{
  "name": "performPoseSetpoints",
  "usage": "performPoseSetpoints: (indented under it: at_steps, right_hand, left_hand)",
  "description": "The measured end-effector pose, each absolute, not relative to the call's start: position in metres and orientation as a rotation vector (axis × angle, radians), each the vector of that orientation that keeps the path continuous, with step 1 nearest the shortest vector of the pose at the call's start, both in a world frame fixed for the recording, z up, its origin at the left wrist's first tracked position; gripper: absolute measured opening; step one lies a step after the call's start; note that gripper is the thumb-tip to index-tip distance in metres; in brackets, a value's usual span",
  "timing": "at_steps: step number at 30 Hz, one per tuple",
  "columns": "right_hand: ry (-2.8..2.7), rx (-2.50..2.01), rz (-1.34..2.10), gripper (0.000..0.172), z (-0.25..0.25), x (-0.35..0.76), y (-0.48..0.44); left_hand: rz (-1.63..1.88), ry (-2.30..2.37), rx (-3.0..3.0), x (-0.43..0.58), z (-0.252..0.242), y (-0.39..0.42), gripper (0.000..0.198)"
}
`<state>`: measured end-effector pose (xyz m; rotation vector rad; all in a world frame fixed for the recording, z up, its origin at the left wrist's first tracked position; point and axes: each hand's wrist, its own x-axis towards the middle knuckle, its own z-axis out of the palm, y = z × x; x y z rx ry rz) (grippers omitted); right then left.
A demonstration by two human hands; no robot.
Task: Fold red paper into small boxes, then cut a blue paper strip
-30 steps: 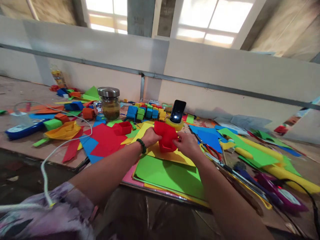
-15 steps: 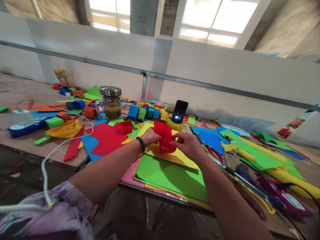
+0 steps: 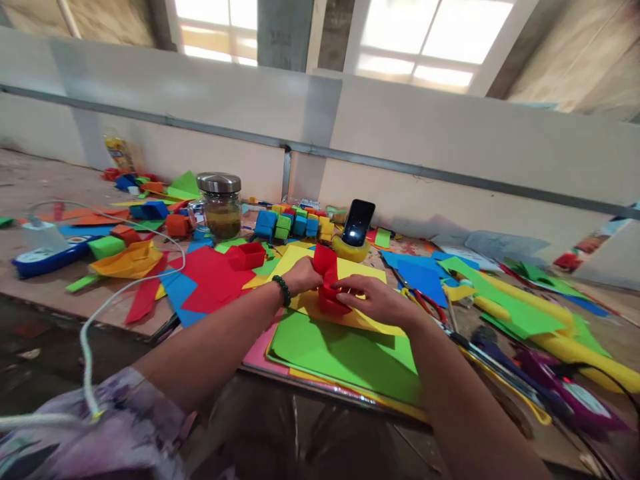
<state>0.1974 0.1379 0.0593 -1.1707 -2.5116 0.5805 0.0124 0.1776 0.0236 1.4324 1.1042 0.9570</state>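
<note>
Between my hands is a folded piece of red paper [image 3: 330, 299], its lower part shaped like a small box and one flap standing up. My left hand [image 3: 302, 277], with a dark green bead bracelet at the wrist, pinches the paper's left side. My right hand [image 3: 373, 297] has its fingers closed on the right side of the fold; the fingertips are partly hidden by the paper. Beneath lie a yellow sheet [image 3: 367, 270] and a stack of green sheets [image 3: 340, 357]. A small red paper box [image 3: 250, 256] sits to the left on cut red paper [image 3: 213, 283].
A lidded glass mug [image 3: 220, 212] and folded paper cubes [image 3: 283, 227] stand behind. A phone [image 3: 359, 222] leans in a yellow ring [image 3: 350, 251]. At right lie scissors [image 3: 433, 308] and a purple tool [image 3: 575, 393]. A white cable [image 3: 103, 307] crosses at left.
The upper red flap has been folded narrower and now stands tilted to the left. My right hand has turned flatter across the paper, while my left hand keeps its hold.
</note>
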Motion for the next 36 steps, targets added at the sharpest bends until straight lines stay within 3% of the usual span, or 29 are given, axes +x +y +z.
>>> performPoseSetpoints:
  at_steps: [9,14,18,22,30,33,36]
  right_hand:
    - [-2.516,-1.108,0.478,0.028,0.062,0.200,0.138]
    - [-2.568,-1.014,0.451,0.056,0.065,0.201,0.134]
    - [-2.614,-0.975,0.369,0.061,0.069,0.199,0.129]
    - [-2.613,-0.961,0.337,0.054,0.072,0.195,0.125]
    - [-2.454,-1.088,0.036,0.010,0.071,0.195,0.126]
    - [-2.312,-1.320,-0.159,0.021,0.069,0.190,0.124]
    - [-2.119,-1.526,-0.217,0.020,0.066,0.184,0.124]
  left_hand:
    - [0.843,1.110,1.491,0.012,0.027,0.174,0.011]
    - [0.820,1.106,1.524,0.012,0.029,0.171,0.009]
    - [0.798,1.064,1.545,0.012,0.029,0.170,0.009]
    - [0.815,1.034,1.545,0.011,0.027,0.171,0.012]
    - [0.970,1.066,1.502,0.009,0.027,0.176,0.009]
    - [1.028,1.067,1.511,0.010,0.027,0.176,0.012]
    - [1.078,1.046,1.536,0.014,0.027,0.173,0.017]
